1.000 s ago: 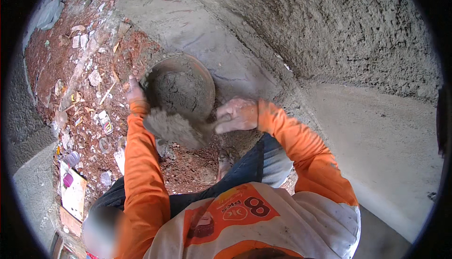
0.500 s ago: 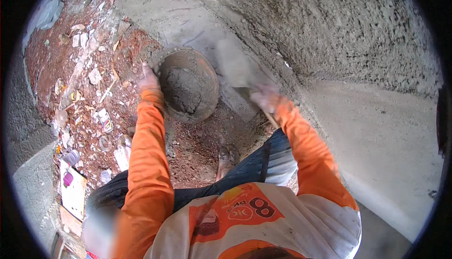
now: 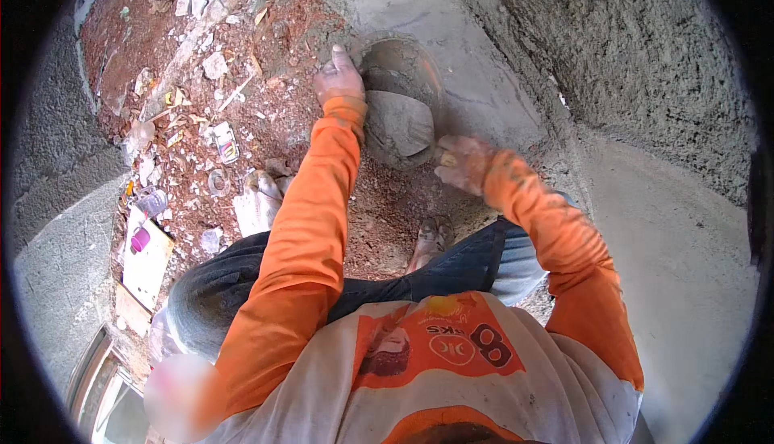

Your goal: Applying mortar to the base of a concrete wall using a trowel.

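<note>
A round basin (image 3: 431, 69) with wet grey mortar (image 3: 387, 152) in it sits on the ground ahead of me. My left hand (image 3: 339, 77) grips its left rim, thumb pointing away from me. On the near right side, my right hand (image 3: 466, 163) is closed around the handle of a trowel. The trowel's broad grey blade (image 3: 399, 121) is inside the basin, over the mortar, and hides part of it. Most of the handle is covered by my fingers.
Smoothed grey cement (image 3: 484, 65) lies beyond and right of the basin, below a rough plastered wall (image 3: 613, 49). Rubble and litter cover the red soil (image 3: 274, 81) at left. A pale board (image 3: 149, 258) lies at lower left. My foot (image 3: 427, 238) is close to the basin.
The trowel has come down from the right of the basin into it, over the mortar. My left hand stays at the basin's left rim. The whole view has shifted.
</note>
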{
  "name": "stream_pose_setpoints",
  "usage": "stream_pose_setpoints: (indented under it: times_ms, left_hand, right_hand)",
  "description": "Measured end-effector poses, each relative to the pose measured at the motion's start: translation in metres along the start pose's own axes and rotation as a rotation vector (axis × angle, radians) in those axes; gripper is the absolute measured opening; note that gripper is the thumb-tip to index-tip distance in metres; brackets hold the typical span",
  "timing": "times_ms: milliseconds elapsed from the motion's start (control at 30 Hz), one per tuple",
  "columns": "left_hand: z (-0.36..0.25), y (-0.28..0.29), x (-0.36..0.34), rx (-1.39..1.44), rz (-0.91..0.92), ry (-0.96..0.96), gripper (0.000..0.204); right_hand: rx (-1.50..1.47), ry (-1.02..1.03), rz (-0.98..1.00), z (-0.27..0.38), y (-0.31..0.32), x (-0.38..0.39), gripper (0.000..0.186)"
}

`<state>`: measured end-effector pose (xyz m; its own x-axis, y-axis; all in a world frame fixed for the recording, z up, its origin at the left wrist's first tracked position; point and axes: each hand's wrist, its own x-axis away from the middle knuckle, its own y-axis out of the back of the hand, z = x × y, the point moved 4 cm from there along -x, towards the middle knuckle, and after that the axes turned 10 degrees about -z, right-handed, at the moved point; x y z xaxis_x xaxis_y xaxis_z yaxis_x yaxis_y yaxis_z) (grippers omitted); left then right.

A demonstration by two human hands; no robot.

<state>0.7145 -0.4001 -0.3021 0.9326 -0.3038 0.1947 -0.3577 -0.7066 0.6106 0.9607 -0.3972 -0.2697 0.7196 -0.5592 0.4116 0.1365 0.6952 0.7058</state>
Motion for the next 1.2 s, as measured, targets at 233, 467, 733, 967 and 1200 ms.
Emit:
stream_pose_setpoints:
  times_ms: [233, 467, 733, 967, 1200]
  left_hand:
    - [-0.005, 0.002, 0.000, 0.099, 0.033, -0.005, 0.064]
    - [0.017, -0.002, -0.016, 0.120, 0.003, 0.158, 0.077]
    - [0.028, -0.004, -0.033, -0.048, -0.011, 0.082, 0.089]
    - [0.036, -0.015, -0.038, 0.103, 0.026, 0.156, 0.090]
    - [0.040, 0.001, -0.035, 0.051, -0.012, 0.190, 0.085]
  right_hand:
    - [-0.820, -0.347, 0.337, -0.011, 0.017, 0.018, 0.034]
    - [0.060, -0.127, -0.314, -0.047, 0.009, 0.002, 0.035]
    - [-0.096, -0.056, 0.116, -0.032, 0.043, 0.054, 0.043]
    - [-0.788, -0.346, -0.124, -0.147, 0.098, 0.130, 0.040]
    - [-0.679, -0.811, -0.356, -0.256, 0.069, 0.268, 0.027]
